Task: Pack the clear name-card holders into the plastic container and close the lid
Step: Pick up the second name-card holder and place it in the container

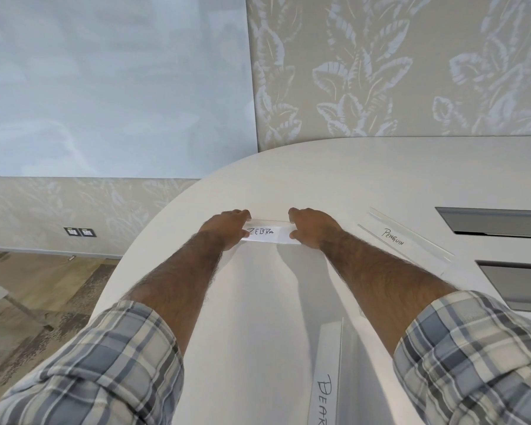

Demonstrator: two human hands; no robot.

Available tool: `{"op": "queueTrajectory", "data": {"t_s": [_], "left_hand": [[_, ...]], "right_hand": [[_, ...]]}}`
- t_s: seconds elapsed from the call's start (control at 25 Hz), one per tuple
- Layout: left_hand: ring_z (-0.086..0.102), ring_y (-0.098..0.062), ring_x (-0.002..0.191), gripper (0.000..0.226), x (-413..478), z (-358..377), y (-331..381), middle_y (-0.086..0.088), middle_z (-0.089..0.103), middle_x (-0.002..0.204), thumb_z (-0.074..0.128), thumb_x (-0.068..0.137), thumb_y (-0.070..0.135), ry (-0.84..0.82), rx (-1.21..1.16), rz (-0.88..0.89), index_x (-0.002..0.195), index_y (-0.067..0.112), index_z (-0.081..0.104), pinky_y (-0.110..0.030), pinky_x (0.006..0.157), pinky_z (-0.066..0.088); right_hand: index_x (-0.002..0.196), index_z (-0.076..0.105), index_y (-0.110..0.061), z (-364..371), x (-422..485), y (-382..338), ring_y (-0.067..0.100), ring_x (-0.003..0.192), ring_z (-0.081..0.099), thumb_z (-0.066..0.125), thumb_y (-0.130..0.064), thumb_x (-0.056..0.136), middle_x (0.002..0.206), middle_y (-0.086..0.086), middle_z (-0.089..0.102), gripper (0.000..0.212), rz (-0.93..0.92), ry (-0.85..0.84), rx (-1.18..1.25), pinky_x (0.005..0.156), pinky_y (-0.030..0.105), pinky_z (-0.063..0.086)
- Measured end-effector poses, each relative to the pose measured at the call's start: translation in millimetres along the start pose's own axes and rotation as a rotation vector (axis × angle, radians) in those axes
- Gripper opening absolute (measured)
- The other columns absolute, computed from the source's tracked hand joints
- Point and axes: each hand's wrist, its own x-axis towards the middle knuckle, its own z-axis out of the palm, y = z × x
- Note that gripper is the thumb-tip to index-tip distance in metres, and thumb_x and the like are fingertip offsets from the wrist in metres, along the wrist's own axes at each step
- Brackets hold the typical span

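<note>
Head view only: both hands reach out over the rounded end of a pale, off-white table (pixel 380 179). The left hand (pixel 227 230) and the right hand (pixel 313 228) each pinch one end of a clear acrylic name-card holder with a white card reading "ZEBRA" (pixel 269 234), fingers over its far edge and thumbs at the near edge. Whether it rests on the tabletop or is lifted just clear, I cannot tell.

A second clear holder, its card lettered "PENGUIN" (pixel 402 239), lies flat and slanted to the right of the right hand, apart from it. A third, with a card starting "BEAR" (pixel 325 378), stands near the bottom edge beside the right checked sleeve (pixel 472 357). Two grey recessed panels (pixel 497 220) sit in the table at far right. No plastic container or lid shows in this view.

Risks, as I judge them: smooth acrylic pinched only at its ends could slip or twist; the loose card could slide out if the holder tips; the right forearm drawing back could knock the "BEAR" holder.
</note>
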Motion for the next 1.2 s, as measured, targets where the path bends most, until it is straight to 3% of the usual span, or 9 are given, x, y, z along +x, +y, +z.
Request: {"op": "queueTrajectory", "data": {"t_s": [0.08, 0.28, 0.52, 0.88, 1.2], "left_hand": [[0.050, -0.022, 0.111, 0.035, -4, 0, 2, 0.004, 0.060, 0.128, 0.057, 0.095, 0.033, 0.008, -0.002, -0.014, 0.128, 0.029, 0.048, -0.035, 0.078, 0.040], [0.044, -0.021, 0.135, 0.065, -17, -6, 4, 0.006, 0.048, 0.147, 0.065, 0.091, 0.040, -0.059, -0.009, -0.034, 0.150, 0.035, 0.039, -0.040, 0.104, 0.041], [0.058, -0.017, 0.110, 0.044, -29, -13, 4, 0.009, 0.063, 0.122, 0.072, 0.081, 0.028, -0.073, -0.048, -0.038, 0.124, 0.036, 0.062, -0.030, 0.080, 0.044], [0.059, -0.019, 0.109, 0.044, -62, -40, 16, 0.011, 0.065, 0.119, 0.071, 0.081, 0.029, -0.037, -0.022, -0.010, 0.123, 0.040, 0.065, -0.032, 0.084, 0.045], [0.061, -0.020, 0.107, 0.040, -103, -99, 60, 0.009, 0.067, 0.114, 0.070, 0.083, 0.029, 0.035, 0.043, 0.030, 0.121, 0.039, 0.066, -0.035, 0.089, 0.049]], "right_hand": [[0.118, 0.049, -0.010, -1, -3, -1, 0.032, 0.100, 0.061, 0.057, -0.023, 0.092, 0.112, 0.010, 0.063, 0.031, 0.014, -0.008, 0.026, 0.084, 0.040, 0.052], [0.123, 0.059, -0.010, -3, -12, -4, 0.029, 0.105, 0.063, 0.058, -0.018, 0.091, 0.119, 0.008, 0.064, 0.032, 0.020, -0.029, 0.010, 0.091, 0.040, 0.053], [0.119, 0.059, -0.008, -5, -27, -9, 0.029, 0.091, 0.068, 0.057, -0.013, 0.090, 0.118, 0.010, 0.063, 0.030, 0.011, -0.023, 0.041, 0.088, 0.039, 0.054], [0.128, 0.057, -0.019, -23, -58, -7, 0.029, 0.117, 0.057, 0.061, -0.019, 0.090, 0.129, 0.007, 0.059, 0.038, 0.016, 0.034, 0.098, 0.094, 0.037, 0.048], [0.125, 0.060, -0.020, -89, -107, 4, 0.029, 0.110, 0.062, 0.062, -0.018, 0.087, 0.124, 0.007, 0.062, 0.038, 0.021, 0.128, 0.110, 0.090, 0.036, 0.049]]}}
